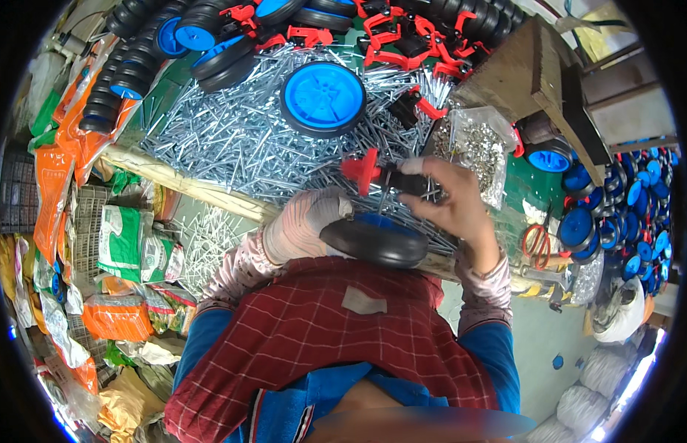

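My left hand point(305, 225), in a pale knitted glove, is closed around the left side of a black wheel point(380, 247) with a blue hub. The wheel is tilted at the table's front edge, close to my apron. Just above the hub is a black bracket point(404, 181) with a red lever point(364, 171). My right hand point(461, 199) curls its thumb and fingers around the bracket's right end. A thin metal pin shows between bracket and hub; how far it goes in is hidden. Beyond them another blue-hubbed wheel point(323, 100) lies flat on a heap of metal pins point(232, 140).
Stacked wheels point(133, 70) and red-and-black brackets point(402, 37) line the table's back. Right of my hand lies a clear bag of small metal parts point(480, 151), with red-handled scissors point(537, 244) nearer the edge. A wooden stand point(517, 70) rises behind. Filled bags point(125, 240) crowd the left.
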